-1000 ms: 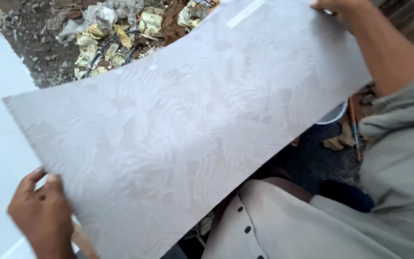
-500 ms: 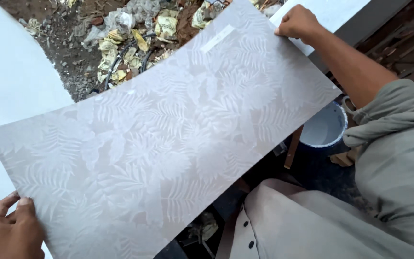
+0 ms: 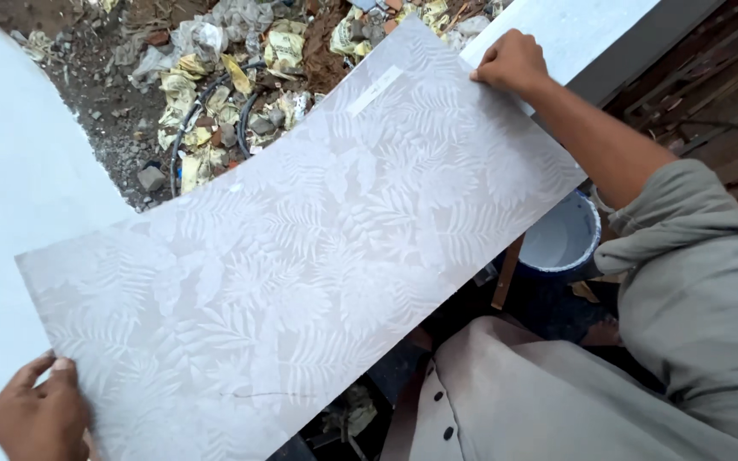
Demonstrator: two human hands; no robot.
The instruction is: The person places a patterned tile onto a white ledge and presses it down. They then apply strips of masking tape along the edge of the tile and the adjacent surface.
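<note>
We are holding a long leaf-patterned panel (image 3: pixel 301 256) slanting across the frame. Our left hand (image 3: pixel 40 414) is closing its grip on the lower-left corner; our right hand (image 3: pixel 514 64) is pinching the upper-right edge. A white bucket (image 3: pixel 561 243) is sitting below, at right.

Tile (image 3: pixel 301 256) blocks centre; bucket (image 3: pixel 561 239) below.
</note>
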